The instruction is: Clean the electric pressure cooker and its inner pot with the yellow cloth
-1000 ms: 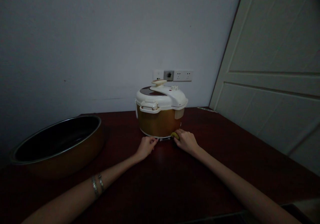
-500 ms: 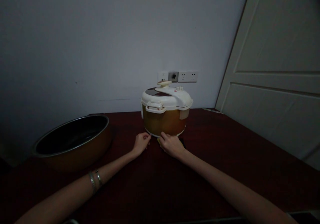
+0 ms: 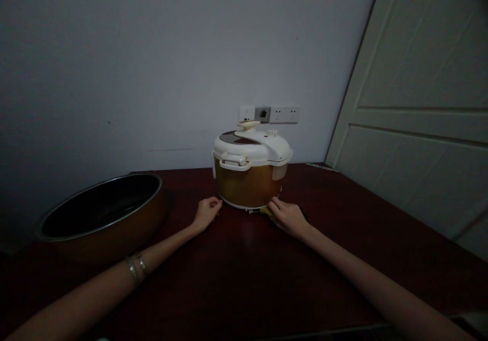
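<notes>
A gold-bodied electric cooker (image 3: 249,171) with a white lid stands on the dark red table (image 3: 244,275) near the wall. My right hand (image 3: 286,216) presses a small yellow cloth or sponge (image 3: 266,209) against the cooker's lower right edge, fingers closed on it. My left hand (image 3: 206,212) rests on the table at the cooker's lower left, fingers curled, touching or almost touching the base. Bracelets circle my left wrist.
A large round metal basin (image 3: 99,219) with a dark inside sits on the table at the left. Wall sockets (image 3: 269,114) are behind the cooker. A white door (image 3: 419,107) stands at the right, close to the table's edge.
My right hand has slid with the yellow cloth from the cooker's front middle back to its lower right. My left hand has drawn slightly left and away from the base.
</notes>
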`<state>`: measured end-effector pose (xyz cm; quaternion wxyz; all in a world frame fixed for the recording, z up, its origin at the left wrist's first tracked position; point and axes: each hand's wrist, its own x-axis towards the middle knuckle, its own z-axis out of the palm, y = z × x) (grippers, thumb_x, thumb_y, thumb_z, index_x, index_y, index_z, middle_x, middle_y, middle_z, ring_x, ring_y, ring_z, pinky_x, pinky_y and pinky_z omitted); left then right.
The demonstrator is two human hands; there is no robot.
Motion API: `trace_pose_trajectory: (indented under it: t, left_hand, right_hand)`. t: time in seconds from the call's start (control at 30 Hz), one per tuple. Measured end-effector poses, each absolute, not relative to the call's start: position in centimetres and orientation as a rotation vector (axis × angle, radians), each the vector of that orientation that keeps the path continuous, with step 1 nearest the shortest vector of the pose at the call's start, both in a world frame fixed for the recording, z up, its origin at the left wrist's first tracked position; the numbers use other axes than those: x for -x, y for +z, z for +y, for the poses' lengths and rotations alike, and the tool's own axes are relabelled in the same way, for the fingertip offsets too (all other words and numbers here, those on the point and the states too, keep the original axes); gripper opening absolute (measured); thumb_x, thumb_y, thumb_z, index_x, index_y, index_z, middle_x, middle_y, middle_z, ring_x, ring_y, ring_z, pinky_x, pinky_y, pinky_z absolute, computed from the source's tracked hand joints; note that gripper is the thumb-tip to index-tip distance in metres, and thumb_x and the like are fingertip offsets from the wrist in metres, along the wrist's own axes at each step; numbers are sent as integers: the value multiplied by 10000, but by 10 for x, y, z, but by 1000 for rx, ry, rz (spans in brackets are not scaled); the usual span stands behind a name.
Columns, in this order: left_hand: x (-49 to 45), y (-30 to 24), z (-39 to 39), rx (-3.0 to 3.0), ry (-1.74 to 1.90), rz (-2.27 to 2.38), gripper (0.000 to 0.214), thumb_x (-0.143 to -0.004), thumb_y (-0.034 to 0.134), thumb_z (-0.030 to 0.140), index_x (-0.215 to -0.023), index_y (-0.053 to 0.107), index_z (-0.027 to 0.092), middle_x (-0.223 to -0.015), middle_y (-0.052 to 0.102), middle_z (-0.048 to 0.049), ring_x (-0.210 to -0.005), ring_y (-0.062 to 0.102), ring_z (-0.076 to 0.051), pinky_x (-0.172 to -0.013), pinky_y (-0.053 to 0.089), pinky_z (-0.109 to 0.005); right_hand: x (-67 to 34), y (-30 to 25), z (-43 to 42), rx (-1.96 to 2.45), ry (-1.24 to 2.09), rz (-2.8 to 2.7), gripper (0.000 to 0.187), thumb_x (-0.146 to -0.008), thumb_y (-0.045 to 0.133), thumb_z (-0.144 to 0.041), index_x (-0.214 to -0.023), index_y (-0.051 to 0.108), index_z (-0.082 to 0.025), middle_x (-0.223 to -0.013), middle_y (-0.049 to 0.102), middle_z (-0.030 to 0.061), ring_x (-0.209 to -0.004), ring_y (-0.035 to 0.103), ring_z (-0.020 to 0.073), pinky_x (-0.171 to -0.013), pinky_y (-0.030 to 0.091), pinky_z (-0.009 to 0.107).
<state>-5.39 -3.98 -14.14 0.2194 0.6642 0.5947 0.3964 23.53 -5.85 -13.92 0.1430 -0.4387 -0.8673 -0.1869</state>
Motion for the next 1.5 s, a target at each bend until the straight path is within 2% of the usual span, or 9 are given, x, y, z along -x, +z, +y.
trace_pose_trajectory:
  t: [0.23, 0.33, 0.47, 0.6, 0.73, 0.93, 1.13, 1.33, 1.5]
  left_hand:
    - [39, -144, -70, -2693, 756, 1426, 371, -851, 436, 350, -580, 605, 161, -537, 602, -20, -480, 518, -113, -523, 322, -230]
    - [22, -144, -75, -2863, 652, 1312, 327, -876, 426, 358, -767, 672, 174, -680, 684, -56, -596, 618, -157, -572, 376, -237]
    - [-6, -138, -76, -2872, 528, 1343, 319, -849, 490, 392, -1053, 631, 192, -849, 710, -91, -751, 663, -214, -616, 411, -252]
    - [-17, -134, -75, -2823, 371, 1549, 270, -849, 476, 389, -875, 655, 188, -797, 701, -97, -716, 655, -225, -574, 370, -254]
    - [-6, -134, -73, -2725, 419, 1614, 312, -848, 461, 446, -767, 636, 200, -710, 676, -55, -644, 622, -188, -531, 296, -242]
    - [16, -134, -65, -2480, 536, 1850, 402, -860, 396, 439, -624, 599, 185, -578, 587, -23, -537, 519, -139, -509, 225, -243]
    - [13, -138, -53, -2475, 600, 1745, 412, -849, 409, 436, -587, 600, 181, -554, 558, -14, -514, 472, -120, -518, 224, -240]
    - [-1, -146, -46, -2560, 673, 1588, 404, -847, 437, 422, -562, 589, 180, -555, 568, -18, -525, 470, -121, -532, 245, -234]
    - [-3, -146, -45, -2569, 630, 1571, 379, -849, 444, 392, -583, 607, 177, -568, 574, -22, -531, 478, -122, -531, 246, -231]
  right_hand:
    - [-255, -134, -88, 1542, -65, -2286, 274, -825, 483, -290, -1068, 469, -164, -1043, 556, 102, -913, 574, 203, -733, 436, 281]
    - [-252, -131, -94, 1476, 45, -2322, 289, -816, 484, -211, -1102, 479, -168, -1078, 542, 105, -907, 576, 193, -776, 447, 295]
    - [-229, -128, -95, 1039, 115, -2484, 306, -810, 482, -143, -1112, 498, -189, -1086, 555, 76, -993, 550, 172, -861, 431, 279]
    - [-209, -130, -92, 1089, 21, -2462, 237, -838, 503, -267, -1056, 510, -174, -1052, 579, 90, -974, 563, 195, -825, 446, 302]
    - [-203, -130, -88, 1391, -7, -2361, 338, -848, 487, -459, -1013, 498, -164, -1013, 604, 103, -898, 608, 220, -692, 453, 297]
    - [-221, -127, -79, 1764, -20, -2284, 389, -867, 449, -475, -1080, 527, -159, -1039, 601, 128, -835, 646, 245, -626, 431, 289]
    - [-237, -124, -73, 1780, -48, -2291, 209, -873, 489, -306, -997, 586, -168, -1028, 624, 118, -881, 642, 234, -653, 418, 269]
    - [-212, -123, -79, 1709, -57, -2290, 302, -898, 438, -428, -1023, 573, -189, -1018, 664, 94, -911, 642, 213, -689, 426, 251]
    - [-198, -124, -67, 1833, -74, -2201, 352, -863, 467, -429, -967, 637, -139, -949, 671, 163, -891, 647, 263, -716, 451, 302]
